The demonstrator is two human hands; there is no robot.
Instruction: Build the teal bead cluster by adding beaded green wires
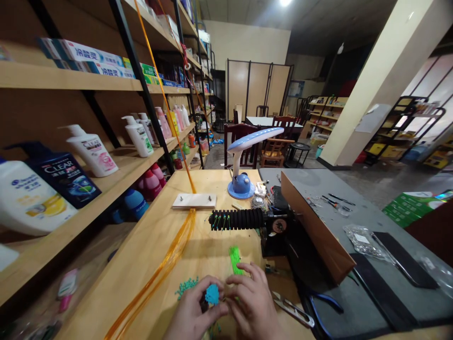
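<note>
Apparently mid-work: a blue tuft (212,293) was pinched between left hand (193,314) and right hand (253,302), held together at the table's (148,250) near edge. Teal beads (187,285) and green strands (234,259) were left loose beside them; the black spindle (236,219) was only partly dressed.

Light wooden worktable (148,255) carrying a small white wooden block with two pegs (194,201), a blue-based desk lamp (241,185), a long strip of orange translucent tape (166,264), scattered teal beads (186,285) and bright green fibres (235,259)

A blue desk lamp (241,182) stands beyond a black ribbed roller (236,219); shampoo bottles (92,153) line shelves.
</note>
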